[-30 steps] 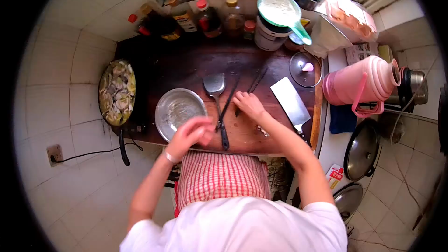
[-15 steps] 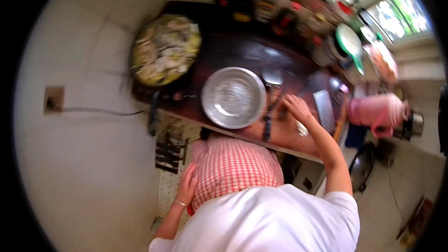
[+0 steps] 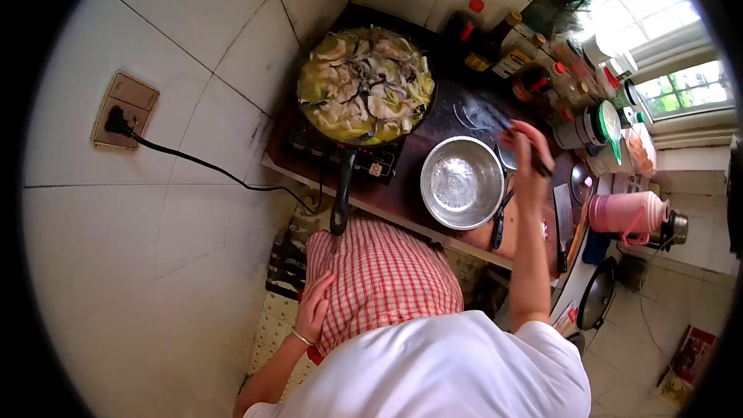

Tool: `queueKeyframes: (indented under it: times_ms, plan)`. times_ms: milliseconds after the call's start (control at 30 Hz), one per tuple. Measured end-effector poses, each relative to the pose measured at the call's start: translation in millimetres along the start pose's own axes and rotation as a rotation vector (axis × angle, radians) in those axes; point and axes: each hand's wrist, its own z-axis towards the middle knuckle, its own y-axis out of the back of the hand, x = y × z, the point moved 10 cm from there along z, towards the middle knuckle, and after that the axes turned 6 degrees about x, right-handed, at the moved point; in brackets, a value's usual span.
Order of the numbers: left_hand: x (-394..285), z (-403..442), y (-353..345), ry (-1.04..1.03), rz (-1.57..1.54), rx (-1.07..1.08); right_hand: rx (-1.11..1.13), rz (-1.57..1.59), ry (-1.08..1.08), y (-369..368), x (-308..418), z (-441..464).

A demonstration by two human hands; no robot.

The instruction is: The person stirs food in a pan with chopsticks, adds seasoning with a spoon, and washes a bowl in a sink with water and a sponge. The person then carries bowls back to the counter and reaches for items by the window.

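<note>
Chopsticks, change: dark slender chopsticks (image 3: 540, 166) now riding up in the right hand (image 3: 530, 156); half a second ago that hand was sitting low at the worktop. View also swinging toward the pan.
Chopsticks, place: hanging above the dark-brown wooden worktop (image 3: 449, 120), right of the bowl; far tips blurring.
Right grip: fingers closing around the chopsticks, thumb detail not showing clearly.
Left hand (image 3: 313, 310): lying against the red-and-white checked cloth apron (image 3: 387, 279), fingers extending, nothing visible in its hold.
Bowl: round silver metal bowl (image 3: 463, 156) standing upright beside the raised hand.
Spatula: black-handled metal spatula (image 3: 498, 228) lying just right of the bowl, arm partly covering it.
Cleaver: broad steel cleaver (image 3: 563, 217) lying beyond the right forearm.
Pan: round black long-handled pan (image 3: 343, 193) sitting on a black flat induction cooker (image 3: 375, 169), left of the bowl, holding pale slices and green strips (image 3: 365, 85) in yellowish liquid.
Back edge: assorted bottles (image 3: 515, 58) standing along the wall.
Right end: pink plastic thermos jug (image 3: 625, 213) standing past the cleaver.
</note>
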Motion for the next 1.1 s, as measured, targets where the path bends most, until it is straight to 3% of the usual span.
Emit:
queueKeyframes:
  times_ms: [67,167,233,333,533,633,767,833,1100]
  plan:
    - [6,-6,7,-0.025,0.009,-0.005,0.013,0.049,-0.015,-46,-2,-3]
    - [15,-13,14,-0.073,0.029,-0.011,-0.025,0.114,-0.064,-73,-10,-8]
    - [-3,-20,21,-0.212,0.083,-0.027,-0.007,0.046,-0.017,-91,8,-4]
    - [-8,-24,21,-0.224,0.098,-0.025,0.030,0.098,-0.070,-110,-14,4]
    - [-2,-15,26,-0.224,0.067,-0.038,0.092,0.085,-0.214,-126,-37,11]
    - [-4,-6,25,-0.213,0.058,-0.025,0.074,0.024,-0.110,-132,-36,14]
    - [-6,2,21,-0.220,0.027,-0.010,-0.030,0.233,-0.109,-119,-54,22]
    - [-10,5,20,-0.233,0.003,-0.014,-0.076,0.362,-0.318,-109,-78,24]
    - [-22,17,15,-0.219,0.033,-0.015,-0.154,0.757,-0.790,-110,-158,26]
